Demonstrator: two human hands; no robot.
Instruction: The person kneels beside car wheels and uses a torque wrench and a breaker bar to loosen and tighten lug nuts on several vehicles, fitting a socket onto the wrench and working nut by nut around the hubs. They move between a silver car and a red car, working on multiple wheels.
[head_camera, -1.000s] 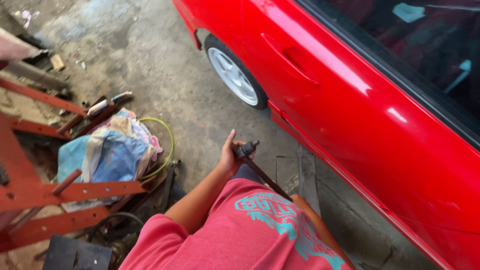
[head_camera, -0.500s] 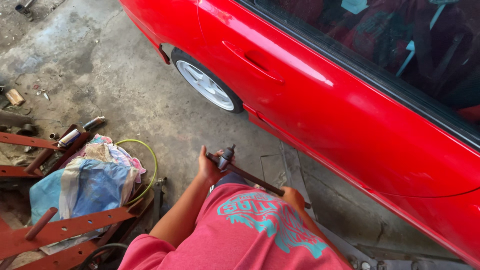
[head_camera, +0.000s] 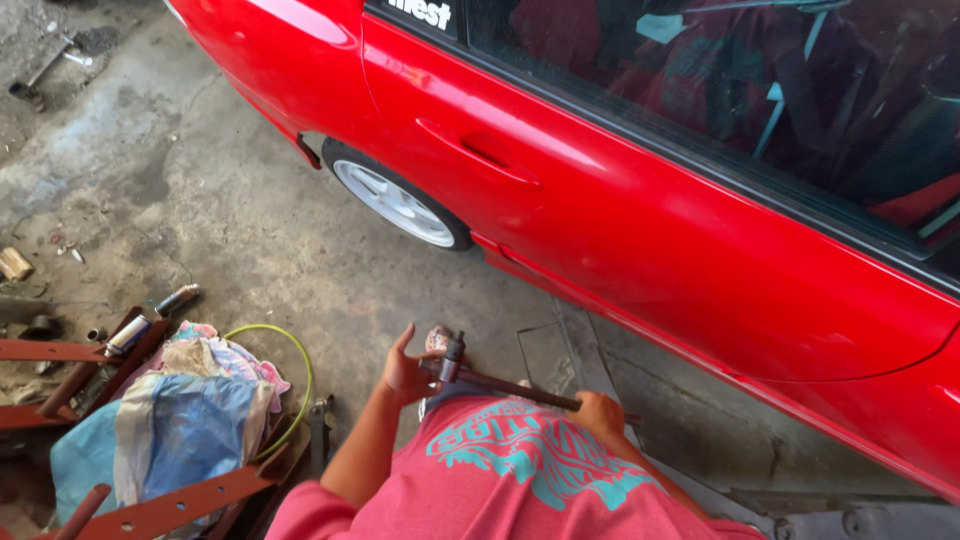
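I look down over a pink shirt (head_camera: 520, 480) at my two bare hands above a stained concrete floor (head_camera: 200, 200). My right hand (head_camera: 600, 412) is closed around the shaft of a long dark metal bar (head_camera: 520, 388), which lies nearly level in front of my chest. My left hand (head_camera: 408, 368) is at the bar's far end, thumb up and fingers loosely spread beside its knobbed head, touching it. A red car (head_camera: 640, 200) stands just beyond, its white wheel (head_camera: 398, 205) near. A pile of rags (head_camera: 190, 410) lies left, beside a rusty red frame (head_camera: 150, 510).
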